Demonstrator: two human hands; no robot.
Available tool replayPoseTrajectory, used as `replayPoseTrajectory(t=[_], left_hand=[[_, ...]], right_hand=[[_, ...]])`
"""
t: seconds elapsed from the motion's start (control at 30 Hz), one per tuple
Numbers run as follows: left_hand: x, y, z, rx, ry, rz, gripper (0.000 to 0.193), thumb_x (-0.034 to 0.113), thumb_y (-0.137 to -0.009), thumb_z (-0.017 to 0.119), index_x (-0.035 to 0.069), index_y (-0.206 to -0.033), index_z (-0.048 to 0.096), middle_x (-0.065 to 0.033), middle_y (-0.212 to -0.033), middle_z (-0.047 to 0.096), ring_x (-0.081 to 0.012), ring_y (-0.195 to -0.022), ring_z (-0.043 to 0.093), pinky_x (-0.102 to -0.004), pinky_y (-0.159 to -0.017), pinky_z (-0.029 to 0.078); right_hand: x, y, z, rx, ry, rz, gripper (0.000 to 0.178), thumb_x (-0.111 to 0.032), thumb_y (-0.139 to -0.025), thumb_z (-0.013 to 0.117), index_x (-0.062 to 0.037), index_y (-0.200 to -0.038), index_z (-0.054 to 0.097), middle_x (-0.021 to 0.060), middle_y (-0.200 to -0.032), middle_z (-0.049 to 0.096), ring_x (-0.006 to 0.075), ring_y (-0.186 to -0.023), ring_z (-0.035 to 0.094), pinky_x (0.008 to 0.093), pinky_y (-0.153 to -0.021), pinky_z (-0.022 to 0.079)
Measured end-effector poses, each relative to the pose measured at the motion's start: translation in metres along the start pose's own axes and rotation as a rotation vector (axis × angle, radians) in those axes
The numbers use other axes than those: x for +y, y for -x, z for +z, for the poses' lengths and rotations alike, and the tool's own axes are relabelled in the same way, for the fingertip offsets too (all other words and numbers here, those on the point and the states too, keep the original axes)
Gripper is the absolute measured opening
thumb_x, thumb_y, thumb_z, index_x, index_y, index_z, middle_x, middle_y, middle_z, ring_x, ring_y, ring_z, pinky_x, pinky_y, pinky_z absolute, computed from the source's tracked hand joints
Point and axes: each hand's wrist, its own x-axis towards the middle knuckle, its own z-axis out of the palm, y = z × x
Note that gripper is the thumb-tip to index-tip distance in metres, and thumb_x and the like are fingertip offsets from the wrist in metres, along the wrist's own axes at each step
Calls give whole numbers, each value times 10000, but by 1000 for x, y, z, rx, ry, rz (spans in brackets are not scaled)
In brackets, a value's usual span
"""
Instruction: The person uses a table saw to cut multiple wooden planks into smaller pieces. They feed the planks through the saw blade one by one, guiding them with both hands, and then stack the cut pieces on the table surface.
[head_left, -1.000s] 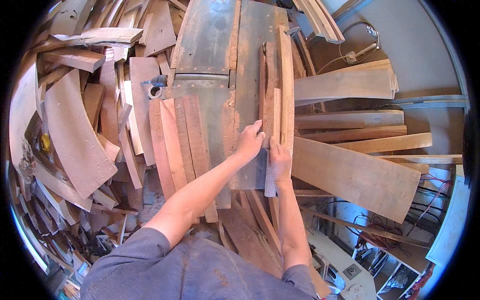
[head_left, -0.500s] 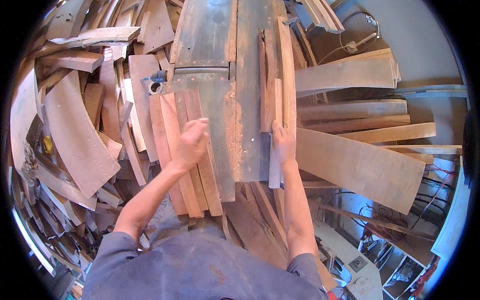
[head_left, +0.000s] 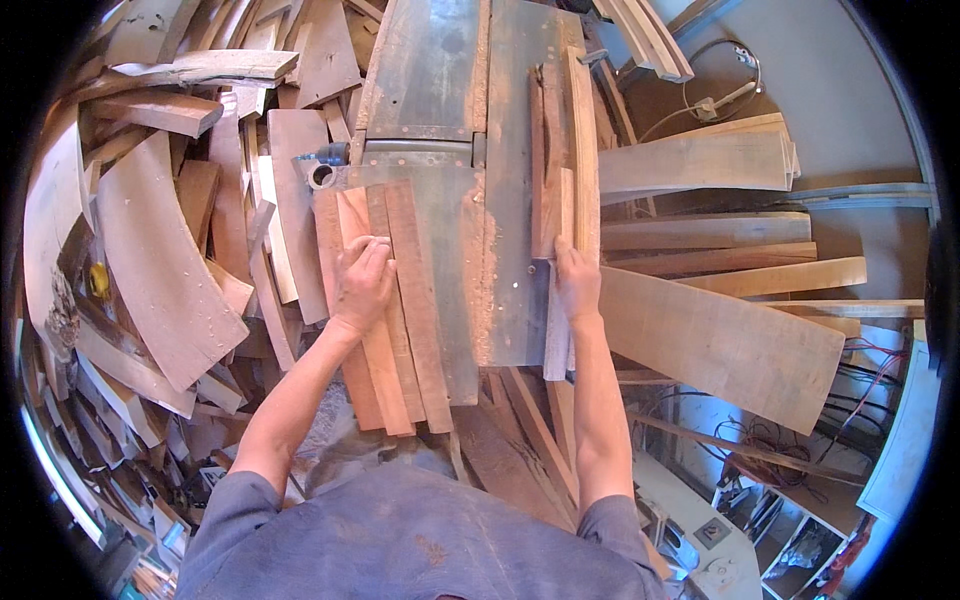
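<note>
My left hand (head_left: 362, 285) is closed over a row of several reddish-brown wooden strips (head_left: 415, 330) lying side by side on the metal machine bed (head_left: 448, 230). Its fingers are curled, and what they hold, if anything, is hidden. My right hand (head_left: 577, 285) is wrapped round a narrow wooden strip (head_left: 567, 210) at the bed's right side. That strip lies against a longer, pale wooden fence board (head_left: 582, 130). Just left of it is a darker piece of wood (head_left: 545, 160). A dark slot (head_left: 418, 147) crosses the bed beyond the row of strips.
A large heap of boards and offcuts (head_left: 160, 260) fills the left side. Wide planks (head_left: 725, 335) jut out to the right of the bed. A blue-black knob (head_left: 332, 154) projects at the bed's left edge. Cables (head_left: 770, 440) and a shelf unit (head_left: 800, 540) are at lower right.
My left hand has shifted slightly left and turned its fingers forward over the strips. The right hand keeps its hold on the narrow strip. The whole view has shifted a little.
</note>
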Motion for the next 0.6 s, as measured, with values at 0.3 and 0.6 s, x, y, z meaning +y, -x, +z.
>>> replayPoseTrajectory(t=[0.3, 0.6], left_hand=[[0, -1, -1, -7, -2, -10, 238, 109, -900, 671, 42, -1126, 640, -76, -1189, 674, -279, -1220, 564, -440, -992, 434], [-2, 0, 2, -9, 6, -10, 227, 107, -893, 677, 48, -1109, 639, -68, -1178, 669, -282, -1223, 557, -438, -983, 432]], right_hand=[[4, -13, 5, 7, 3, -8, 491, -23, -807, 692, -49, -1295, 655, 131, -881, 669, 343, -806, 668, 445, -705, 556], [8, -26, 9, 5, 7, -15, 510, -8, -799, 689, -49, -1304, 635, 117, -897, 672, 326, -811, 668, 432, -719, 560]])
